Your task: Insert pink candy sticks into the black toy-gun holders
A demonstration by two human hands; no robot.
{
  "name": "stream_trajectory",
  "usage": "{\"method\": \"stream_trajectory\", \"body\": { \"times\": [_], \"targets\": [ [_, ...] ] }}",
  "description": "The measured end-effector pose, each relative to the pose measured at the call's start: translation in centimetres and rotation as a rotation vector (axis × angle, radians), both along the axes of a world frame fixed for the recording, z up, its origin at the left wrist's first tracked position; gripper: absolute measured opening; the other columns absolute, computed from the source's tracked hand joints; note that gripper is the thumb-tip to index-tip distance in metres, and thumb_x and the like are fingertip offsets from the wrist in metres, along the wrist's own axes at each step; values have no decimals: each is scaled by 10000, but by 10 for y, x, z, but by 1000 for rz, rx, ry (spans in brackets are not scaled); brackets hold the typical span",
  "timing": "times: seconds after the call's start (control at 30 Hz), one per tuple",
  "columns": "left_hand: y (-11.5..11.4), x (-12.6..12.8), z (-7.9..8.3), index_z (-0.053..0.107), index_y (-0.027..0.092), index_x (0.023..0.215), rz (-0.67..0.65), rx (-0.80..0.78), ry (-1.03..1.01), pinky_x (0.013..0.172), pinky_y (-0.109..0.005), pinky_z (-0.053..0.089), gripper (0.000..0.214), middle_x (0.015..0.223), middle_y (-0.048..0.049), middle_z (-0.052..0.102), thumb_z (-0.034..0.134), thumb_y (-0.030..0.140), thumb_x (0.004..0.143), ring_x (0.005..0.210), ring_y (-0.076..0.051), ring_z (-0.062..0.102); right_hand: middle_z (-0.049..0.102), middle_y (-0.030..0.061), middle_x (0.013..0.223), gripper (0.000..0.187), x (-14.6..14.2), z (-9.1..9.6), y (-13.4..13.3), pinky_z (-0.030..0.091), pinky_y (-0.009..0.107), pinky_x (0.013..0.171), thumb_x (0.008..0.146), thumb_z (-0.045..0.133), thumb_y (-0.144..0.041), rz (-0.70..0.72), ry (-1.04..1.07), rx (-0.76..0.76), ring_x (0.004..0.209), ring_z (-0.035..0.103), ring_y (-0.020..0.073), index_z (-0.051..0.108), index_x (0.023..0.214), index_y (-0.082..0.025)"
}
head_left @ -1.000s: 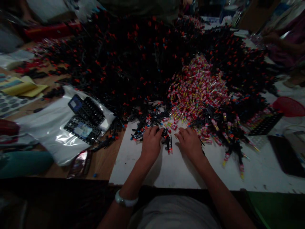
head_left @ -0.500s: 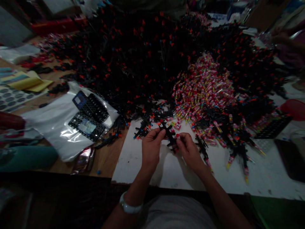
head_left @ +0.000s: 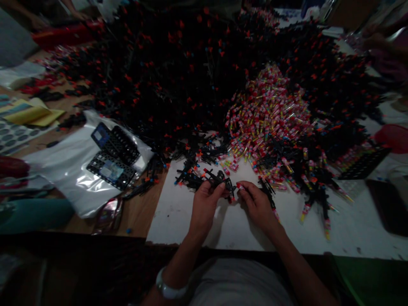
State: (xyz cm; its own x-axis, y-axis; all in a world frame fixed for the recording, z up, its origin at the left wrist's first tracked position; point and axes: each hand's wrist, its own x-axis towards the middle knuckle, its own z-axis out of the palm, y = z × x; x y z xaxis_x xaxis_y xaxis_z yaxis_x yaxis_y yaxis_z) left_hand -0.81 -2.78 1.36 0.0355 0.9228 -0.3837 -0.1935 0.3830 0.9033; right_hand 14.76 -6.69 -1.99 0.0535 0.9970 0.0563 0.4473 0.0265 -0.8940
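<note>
My left hand [head_left: 205, 208] pinches a small black toy gun [head_left: 228, 185] between thumb and fingers, just above the white board [head_left: 178, 216]. To its right, my right hand [head_left: 257, 206] is closed on a small candy tube with a red end [head_left: 239, 186], most of it hidden by the fingers. The tube's red end is close to the gun; whether they touch I cannot tell. Beyond the hands rises a heap of pink and yellow candy tubes [head_left: 270, 110]. Several loose black toy guns [head_left: 188, 168] lie by my left hand.
A huge pile of black toy guns with orange tips [head_left: 165, 85] fills the back. At left, black perforated trays [head_left: 110, 170] lie on a plastic bag [head_left: 60, 165]. Guns fitted with tubes [head_left: 318, 199] and a dark phone-like slab [head_left: 387, 208] are at right.
My left hand has turned the toy gun so it lies more level. The hands sit slightly lower in view, and the whole scene has shifted a little left.
</note>
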Motion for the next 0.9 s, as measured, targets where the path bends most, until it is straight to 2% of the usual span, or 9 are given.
{"method": "stream_trajectory", "body": {
  "times": [0.23,0.4,0.53,0.63,0.73,0.8,0.9],
  "targets": [
    [-1,5,-1,603,135,930,-15,5,-53,683,-329,567,302,809,-32,701,696,342,730,689,-158,661,655,64,953,292,1,-2,1,515,264,685,946,403,-315,24,23,-16,741,620,152,574,1146,-189],
    [-2,6,-3,590,141,883,-2,44,-43,700,-324,564,271,791,-19,698,696,340,733,675,-147,657,651,80,1065,282,5,-2,3,493,303,847,950,397,-259,117,-18,48,964,615,178,584,1150,-190],
    [-8,8,-5,589,150,865,31,51,-41,670,-311,553,251,761,-7,695,690,343,740,643,-144,654,646,81,1068,290,3,5,2,482,294,860,969,356,-256,188,-97,72,984,608,172,565,1158,-185],
    [-13,10,-4,598,155,853,61,32,-24,655,-277,529,248,731,2,686,693,352,735,637,-133,642,646,109,999,318,-4,9,-1,487,304,782,961,390,-347,126,-345,116,911,615,205,551,1147,-145],
    [-15,11,-3,619,154,867,70,33,-11,673,-254,507,245,743,4,677,689,350,738,666,-125,627,661,100,833,356,-11,4,-4,458,275,646,957,391,-417,33,-533,195,744,623,199,594,1008,-129],
    [-16,12,-3,626,157,880,56,34,-14,687,-250,498,242,769,1,678,683,348,743,689,-125,619,652,72,725,383,-15,-2,-6,418,251,581,976,341,-413,22,-558,212,645,608,172,605,915,-142],
    [-17,15,-5,615,158,851,33,31,-3,678,-239,482,214,765,-2,668,666,344,757,700,-124,606,633,32,654,397,-19,-8,-9,379,235,528,985,325,-415,50,-514,144,560,582,144,596,844,-162]
  ]
}}
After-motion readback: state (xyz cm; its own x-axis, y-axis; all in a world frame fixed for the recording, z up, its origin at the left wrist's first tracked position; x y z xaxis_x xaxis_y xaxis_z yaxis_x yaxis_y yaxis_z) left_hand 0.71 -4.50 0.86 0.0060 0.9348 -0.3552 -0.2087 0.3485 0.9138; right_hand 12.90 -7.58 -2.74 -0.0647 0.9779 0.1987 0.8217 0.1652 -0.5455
